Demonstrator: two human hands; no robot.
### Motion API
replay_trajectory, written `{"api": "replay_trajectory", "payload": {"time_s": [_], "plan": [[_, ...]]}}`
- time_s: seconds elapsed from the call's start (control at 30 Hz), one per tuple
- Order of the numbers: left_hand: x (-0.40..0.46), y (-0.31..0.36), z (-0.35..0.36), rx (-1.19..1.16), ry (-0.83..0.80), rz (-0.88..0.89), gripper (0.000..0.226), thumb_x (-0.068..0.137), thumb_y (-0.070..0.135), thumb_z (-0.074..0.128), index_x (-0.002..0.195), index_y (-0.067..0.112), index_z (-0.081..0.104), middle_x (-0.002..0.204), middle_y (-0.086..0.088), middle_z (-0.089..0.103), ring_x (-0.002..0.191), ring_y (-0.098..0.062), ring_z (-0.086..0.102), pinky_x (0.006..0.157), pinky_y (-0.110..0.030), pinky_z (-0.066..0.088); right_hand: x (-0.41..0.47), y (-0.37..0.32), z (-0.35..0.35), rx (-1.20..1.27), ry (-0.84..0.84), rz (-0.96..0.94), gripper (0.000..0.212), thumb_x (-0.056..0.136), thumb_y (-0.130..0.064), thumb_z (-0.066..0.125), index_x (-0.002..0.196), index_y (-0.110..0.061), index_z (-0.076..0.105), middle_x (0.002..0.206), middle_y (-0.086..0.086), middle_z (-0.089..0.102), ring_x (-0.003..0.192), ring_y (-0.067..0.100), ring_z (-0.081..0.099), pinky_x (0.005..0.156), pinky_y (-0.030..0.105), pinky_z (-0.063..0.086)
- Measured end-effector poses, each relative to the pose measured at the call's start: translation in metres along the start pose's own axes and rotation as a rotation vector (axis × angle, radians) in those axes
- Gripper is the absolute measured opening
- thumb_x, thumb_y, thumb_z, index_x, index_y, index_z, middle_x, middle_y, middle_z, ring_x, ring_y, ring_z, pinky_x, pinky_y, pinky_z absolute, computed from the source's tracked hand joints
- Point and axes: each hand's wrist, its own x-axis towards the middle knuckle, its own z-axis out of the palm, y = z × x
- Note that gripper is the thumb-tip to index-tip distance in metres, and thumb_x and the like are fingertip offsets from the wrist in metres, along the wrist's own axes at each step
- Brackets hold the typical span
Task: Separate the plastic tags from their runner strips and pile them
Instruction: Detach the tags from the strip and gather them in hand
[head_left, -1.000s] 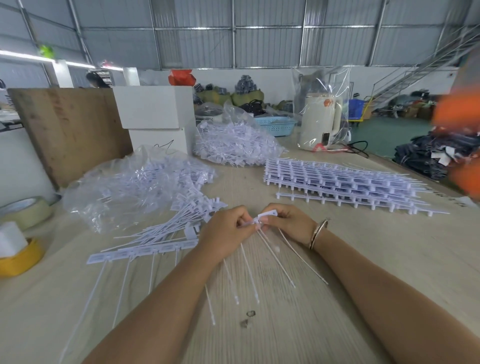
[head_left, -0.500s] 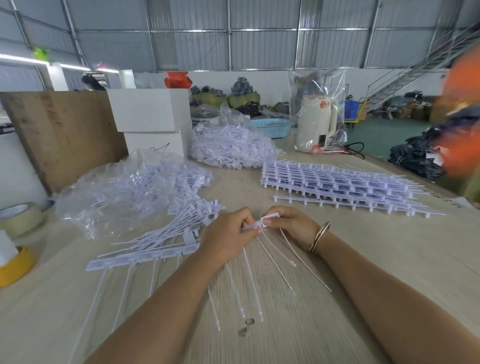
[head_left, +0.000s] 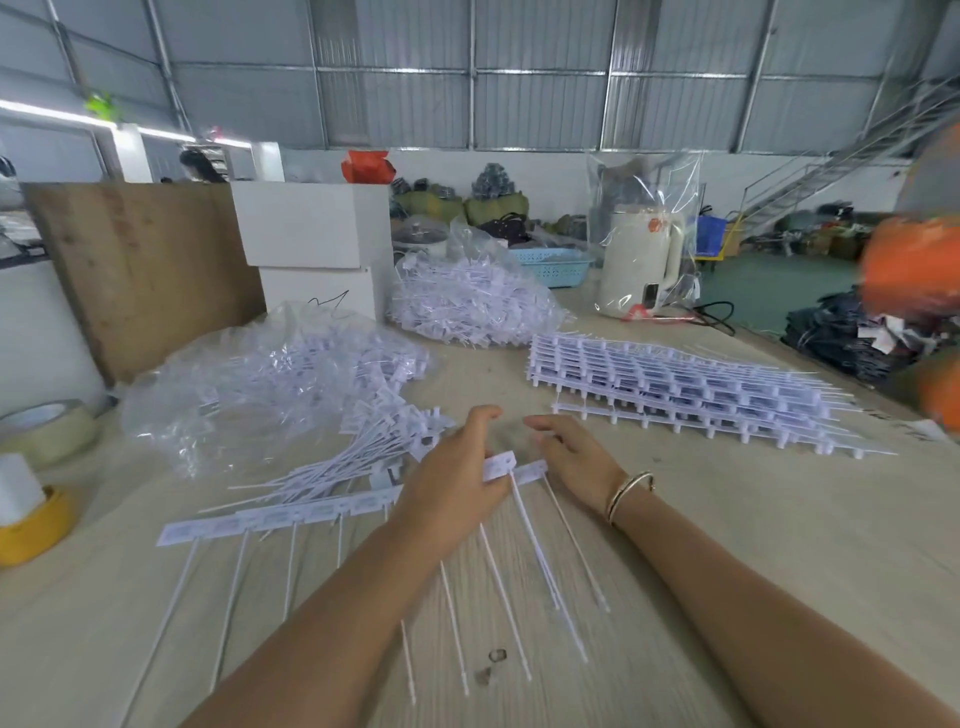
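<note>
Both hands are seen with fingers relaxed: the left hand (head_left: 457, 483) rests on a tag strip (head_left: 280, 517); the right hand (head_left: 571, 457) lies beside it. Stacked strips (head_left: 675, 389) are noted at 2 o'clock on the counter (head_left: 779, 519).

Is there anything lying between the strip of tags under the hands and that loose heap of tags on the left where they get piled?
Nothing visible does. The strip of tags lies flat on the table, partly under the left hand, and its far edge runs right up to the loose heap. Only bare tabletop and other tags lie there.
</note>
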Motion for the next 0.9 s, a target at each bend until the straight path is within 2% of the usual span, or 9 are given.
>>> {"api": "replay_trajectory", "payload": {"time_s": [0.1,0.17,0.27,0.37,0.47,0.53,0.67,0.73,0.9], "plan": [[0.002,0.0,0.005,0.046,0.021,0.024,0.069,0.085,0.027,0.065,0.142,0.025,0.027,0.112,-0.001,0.05,0.096,-0.016,0.053,0.07,-0.027,0.037,-0.008,-0.009,0.002,0.116,0.063,-0.066,0.023,0.096,-0.012,0.046,0.093,-0.006,0.068,0.095,-0.001,0.062,0.095,0.015,0.053,0.078,0.005,0.035],[0.001,-0.001,0.005,0.055,0.027,0.045,0.067,0.085,0.026,0.065,0.142,0.022,0.029,0.121,-0.003,0.047,0.105,-0.019,0.053,0.072,-0.027,0.038,-0.01,-0.01,0.006,0.065,-0.03,-0.089,0.025,0.094,-0.019,0.052,0.08,-0.006,0.067,0.09,0.006,0.062,0.093,0.021,0.053,0.086,0.018,0.037],[-0.001,0.001,0.004,0.063,0.005,0.082,0.062,0.086,0.028,0.062,0.14,0.02,0.032,0.125,0.0,0.043,0.107,-0.016,0.051,0.068,-0.021,0.029,-0.01,-0.007,0.01,-0.025,-0.124,-0.072,0.015,0.087,-0.027,0.063,0.078,-0.017,0.069,0.098,0.004,0.06,0.101,0.021,0.053,0.095,0.029,0.036],[-0.001,0.0,-0.003,0.034,-0.086,0.124,0.051,0.086,0.031,0.062,0.131,0.02,0.039,0.124,0.005,0.042,0.108,-0.009,0.047,0.073,-0.019,0.031,-0.006,-0.003,0.007,0.152,-0.073,-0.084,0.01,0.085,-0.009,0.063,0.078,-0.015,0.067,0.093,0.005,0.059,0.092,0.014,0.055,0.089,0.024,0.039],[-0.001,-0.007,-0.02,0.035,-0.162,0.035,0.033,0.083,0.032,0.059,0.113,0.028,0.046,0.111,0.011,0.056,0.098,-0.01,0.056,0.078,-0.028,0.042,-0.003,-0.001,0.004,0.299,0.01,-0.047,0.018,0.088,0.004,0.054,0.077,-0.008,0.061,0.081,0.004,0.056,0.073,0.001,0.052,0.074,0.014,0.039],[-0.001,-0.01,-0.025,0.159,-0.155,0.027,0.022,0.083,0.036,0.058,0.102,0.031,0.047,0.094,0.012,0.061,0.083,-0.012,0.059,0.07,-0.031,0.046,-0.003,-0.001,0.004,0.279,0.013,-0.045,0.019,0.089,0.004,0.052,0.075,-0.008,0.059,0.078,0.004,0.055,0.07,0.0,0.051,0.07,0.011,0.038],[0.001,-0.009,-0.017,0.267,-0.027,0.077,0.013,0.086,0.035,0.059,0.093,0.025,0.054,0.084,0.005,0.063,0.077,-0.016,0.059,0.064,-0.033,0.044,-0.008,-0.007,0.009,0.172,-0.133,-0.082,0.015,0.087,-0.011,0.063,0.074,-0.003,0.063,0.076,0.001,0.056,0.07,0.005,0.052,0.068,0.017,0.039],[0.002,-0.012,-0.013,0.25,0.015,0.081,0.011,0.084,0.035,0.062,0.089,0.026,0.057,0.077,0.005,0.062,0.073,-0.016,0.059,0.061,-0.032,0.041,-0.01,-0.008,0.01,0.181,-0.163,-0.098,0.013,0.084,-0.013,0.067,0.072,-0.014,0.065,0.073,-0.003,0.055,0.066,0.0,0.051,0.065,0.015,0.038],[0.003,-0.023,-0.008,0.103,-0.043,0.049,0.021,0.083,0.037,0.068,0.072,0.037,0.05,0.053,0.013,0.047,0.05,-0.002,0.044,0.047,-0.018,0.026,-0.009,-0.005,0.008,0.188,-0.205,-0.131,0.009,0.085,-0.009,0.065,0.09,-0.008,0.072,0.079,-0.008,0.063,0.073,0.003,0.055,0.069,0.014,0.04]]}}
